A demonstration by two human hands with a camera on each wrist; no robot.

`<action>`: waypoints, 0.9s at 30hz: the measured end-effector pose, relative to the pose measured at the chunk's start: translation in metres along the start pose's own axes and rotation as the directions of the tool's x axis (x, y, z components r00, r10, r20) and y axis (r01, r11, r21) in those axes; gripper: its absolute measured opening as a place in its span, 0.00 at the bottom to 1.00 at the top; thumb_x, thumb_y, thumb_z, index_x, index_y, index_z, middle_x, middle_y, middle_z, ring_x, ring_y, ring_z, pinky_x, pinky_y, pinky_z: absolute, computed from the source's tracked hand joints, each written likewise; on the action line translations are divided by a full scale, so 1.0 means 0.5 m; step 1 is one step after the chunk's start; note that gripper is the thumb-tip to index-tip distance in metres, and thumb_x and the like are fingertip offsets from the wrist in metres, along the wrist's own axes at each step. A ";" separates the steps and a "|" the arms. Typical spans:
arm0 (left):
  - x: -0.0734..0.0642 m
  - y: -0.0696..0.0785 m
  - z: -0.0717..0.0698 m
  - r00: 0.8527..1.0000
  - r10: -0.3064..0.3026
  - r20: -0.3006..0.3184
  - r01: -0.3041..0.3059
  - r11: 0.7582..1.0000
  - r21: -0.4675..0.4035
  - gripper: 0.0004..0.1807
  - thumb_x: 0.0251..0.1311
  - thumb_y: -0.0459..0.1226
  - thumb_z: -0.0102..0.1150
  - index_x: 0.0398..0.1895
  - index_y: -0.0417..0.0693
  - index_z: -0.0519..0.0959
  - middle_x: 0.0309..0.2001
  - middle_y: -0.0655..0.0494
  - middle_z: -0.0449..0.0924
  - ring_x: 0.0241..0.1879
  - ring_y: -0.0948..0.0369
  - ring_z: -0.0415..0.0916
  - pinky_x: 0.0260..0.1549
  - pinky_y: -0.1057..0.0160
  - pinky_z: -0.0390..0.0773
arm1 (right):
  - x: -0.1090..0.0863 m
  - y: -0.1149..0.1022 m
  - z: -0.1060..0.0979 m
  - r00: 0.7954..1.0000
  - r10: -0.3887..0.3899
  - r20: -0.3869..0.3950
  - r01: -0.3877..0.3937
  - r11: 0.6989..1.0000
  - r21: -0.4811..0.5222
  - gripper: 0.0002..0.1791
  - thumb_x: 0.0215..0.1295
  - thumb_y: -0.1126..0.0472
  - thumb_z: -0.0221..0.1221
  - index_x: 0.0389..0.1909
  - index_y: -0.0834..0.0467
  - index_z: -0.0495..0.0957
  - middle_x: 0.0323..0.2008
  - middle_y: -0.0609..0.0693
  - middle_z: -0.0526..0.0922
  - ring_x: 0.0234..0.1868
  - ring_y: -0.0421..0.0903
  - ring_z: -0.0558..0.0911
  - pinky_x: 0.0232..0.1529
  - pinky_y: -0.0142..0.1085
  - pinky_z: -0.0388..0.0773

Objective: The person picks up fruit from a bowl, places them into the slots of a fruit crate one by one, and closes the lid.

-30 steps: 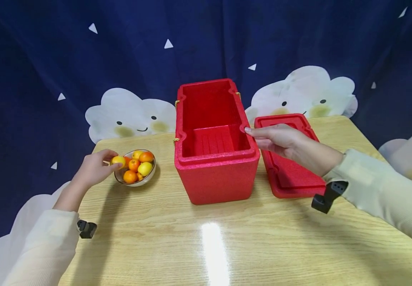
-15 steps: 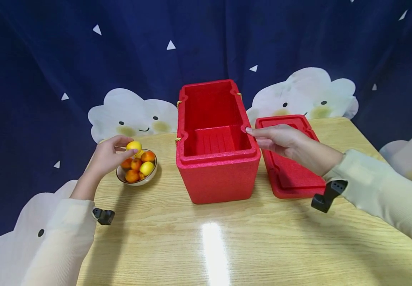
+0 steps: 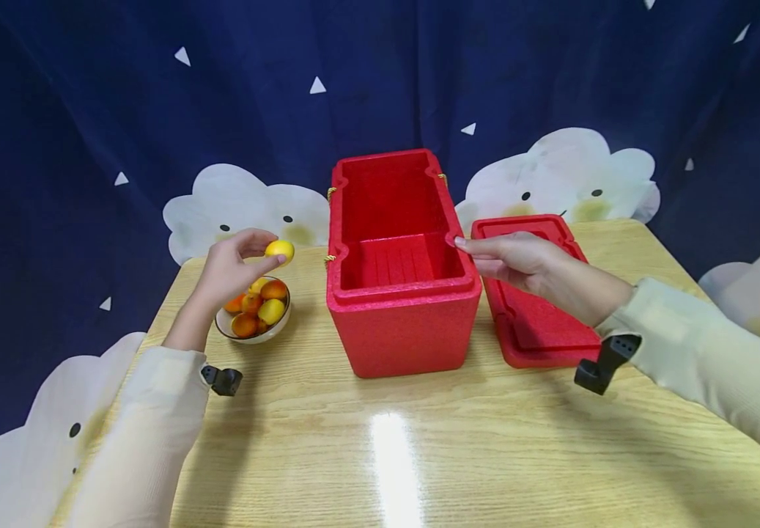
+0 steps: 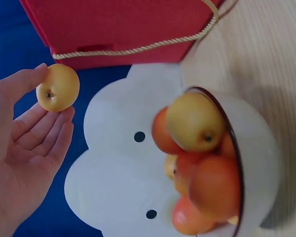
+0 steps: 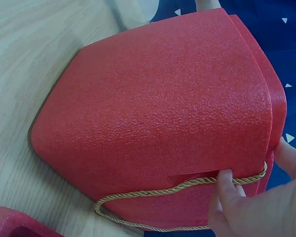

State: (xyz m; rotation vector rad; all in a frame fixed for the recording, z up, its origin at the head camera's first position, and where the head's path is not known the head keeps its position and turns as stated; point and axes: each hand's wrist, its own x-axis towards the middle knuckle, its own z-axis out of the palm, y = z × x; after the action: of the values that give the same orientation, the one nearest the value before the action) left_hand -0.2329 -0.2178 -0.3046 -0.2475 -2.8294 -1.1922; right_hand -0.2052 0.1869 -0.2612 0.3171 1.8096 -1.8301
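My left hand pinches a small round yellow fruit between thumb and fingers, raised above the back of the fruit bowl. A stem dimple shows on this fruit in the left wrist view. Yellow and orange fruits fill the bowl. A red foam box stands uncovered in the middle of the table, with a ridged bare floor visible. My right hand grips its right rim, thumb on top and fingers against the outer wall. In the right wrist view, those fingers touch a gold cord on that wall.
The red lid lies on the wooden table at the box's right, partly beneath my right forearm. Behind the table hangs a dark blue curtain with white clouds. Gold cord also hangs on the box's left side.
My left hand has lifted the yellow fruit out of the bowl and carried it up and right toward the box. The right hand stays at the box rim.
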 end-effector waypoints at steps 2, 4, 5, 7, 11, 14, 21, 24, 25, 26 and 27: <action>0.006 0.009 0.003 1.000 0.002 0.003 -0.002 1.000 -0.005 0.26 0.59 0.49 0.62 0.57 0.45 0.74 0.56 0.46 0.78 0.57 0.49 0.75 0.56 0.48 0.76 | 0.000 0.001 -0.001 1.000 -0.001 -0.001 0.001 1.000 0.004 0.38 0.57 0.49 0.66 0.68 0.54 0.67 0.31 0.39 0.88 0.36 0.36 0.88 0.43 0.26 0.82; 0.012 0.018 0.006 1.000 0.009 0.006 -0.009 1.000 -0.011 0.26 0.59 0.49 0.62 0.57 0.46 0.74 0.56 0.46 0.78 0.57 0.50 0.76 0.56 0.49 0.77 | 0.000 0.001 -0.001 1.000 -0.001 -0.002 0.001 1.000 0.005 0.37 0.57 0.49 0.66 0.67 0.54 0.68 0.31 0.39 0.89 0.35 0.36 0.88 0.42 0.26 0.82; 0.015 0.023 0.008 1.000 0.013 0.007 -0.013 1.000 -0.015 0.26 0.59 0.49 0.62 0.57 0.46 0.74 0.56 0.47 0.79 0.57 0.51 0.76 0.55 0.50 0.77 | 0.000 0.002 -0.001 1.000 0.000 -0.004 0.000 1.000 0.004 0.36 0.57 0.49 0.66 0.67 0.54 0.68 0.30 0.39 0.88 0.35 0.36 0.88 0.41 0.25 0.82; 0.020 0.033 0.009 1.000 0.022 0.006 -0.022 1.000 -0.016 0.25 0.59 0.48 0.63 0.56 0.47 0.75 0.55 0.48 0.79 0.56 0.52 0.76 0.55 0.51 0.78 | 0.000 0.002 -0.002 1.000 0.003 -0.006 -0.003 1.000 -0.002 0.37 0.58 0.48 0.65 0.67 0.54 0.67 0.30 0.39 0.88 0.35 0.36 0.88 0.41 0.25 0.82; 0.028 0.055 0.010 0.999 0.052 0.005 -0.052 0.999 -0.013 0.23 0.59 0.47 0.63 0.55 0.47 0.76 0.54 0.49 0.80 0.54 0.52 0.77 0.56 0.51 0.77 | -0.001 0.001 -0.001 1.000 0.010 -0.008 -0.010 1.000 -0.020 0.39 0.58 0.47 0.65 0.69 0.54 0.64 0.30 0.38 0.88 0.35 0.36 0.88 0.41 0.24 0.82; 0.034 0.070 0.008 0.997 0.076 0.004 -0.076 0.997 -0.008 0.22 0.60 0.46 0.63 0.55 0.46 0.75 0.54 0.47 0.80 0.54 0.52 0.77 0.56 0.51 0.77 | -0.001 0.000 -0.001 1.000 0.013 -0.012 -0.013 0.999 -0.033 0.40 0.58 0.46 0.65 0.69 0.54 0.64 0.30 0.38 0.88 0.36 0.36 0.87 0.41 0.25 0.82; 0.048 0.100 0.002 0.995 0.098 0.004 -0.098 0.995 -0.001 0.22 0.60 0.45 0.63 0.55 0.47 0.76 0.53 0.49 0.80 0.52 0.55 0.79 0.53 0.55 0.79 | 0.000 0.000 -0.003 1.000 0.009 0.001 -0.009 1.000 -0.019 0.31 0.58 0.47 0.65 0.62 0.51 0.72 0.30 0.39 0.88 0.35 0.36 0.88 0.41 0.25 0.82; 0.055 0.114 0.000 0.994 0.106 0.010 -0.106 0.994 0.009 0.22 0.59 0.45 0.63 0.55 0.48 0.76 0.52 0.51 0.80 0.51 0.56 0.78 0.51 0.57 0.80 | 0.001 0.000 -0.004 1.000 0.012 0.013 -0.012 1.000 -0.015 0.32 0.58 0.47 0.65 0.64 0.51 0.71 0.31 0.39 0.88 0.35 0.36 0.88 0.41 0.25 0.82; 0.057 0.119 0.000 0.994 0.108 0.013 -0.108 0.994 0.012 0.22 0.59 0.46 0.63 0.55 0.49 0.75 0.52 0.51 0.80 0.51 0.57 0.78 0.51 0.57 0.80 | 0.001 0.000 -0.004 1.000 0.014 0.017 -0.014 1.000 -0.011 0.34 0.58 0.47 0.65 0.65 0.51 0.70 0.31 0.39 0.88 0.35 0.36 0.88 0.41 0.25 0.82; 0.060 0.125 -0.001 0.994 0.111 0.017 -0.112 0.994 0.013 0.23 0.59 0.46 0.63 0.56 0.49 0.75 0.53 0.52 0.80 0.51 0.57 0.78 0.51 0.57 0.80 | 0.001 0.000 -0.004 1.000 0.017 0.018 -0.017 1.000 -0.007 0.35 0.58 0.48 0.65 0.66 0.51 0.68 0.31 0.39 0.88 0.36 0.36 0.88 0.41 0.25 0.82; 0.063 0.130 -0.001 0.993 0.117 0.020 -0.118 0.993 0.012 0.23 0.59 0.46 0.63 0.56 0.49 0.75 0.53 0.52 0.80 0.51 0.57 0.78 0.52 0.57 0.80 | 0.001 0.000 -0.005 1.000 0.018 0.022 -0.018 1.000 -0.009 0.36 0.58 0.48 0.65 0.67 0.51 0.67 0.32 0.39 0.88 0.36 0.36 0.88 0.41 0.25 0.82</action>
State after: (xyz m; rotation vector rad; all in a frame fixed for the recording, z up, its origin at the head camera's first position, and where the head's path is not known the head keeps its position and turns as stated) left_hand -0.2529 -0.1695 -0.2545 -0.4208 -2.7934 -1.1536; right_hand -0.2060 0.1890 -0.2615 0.3073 1.7936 -1.8059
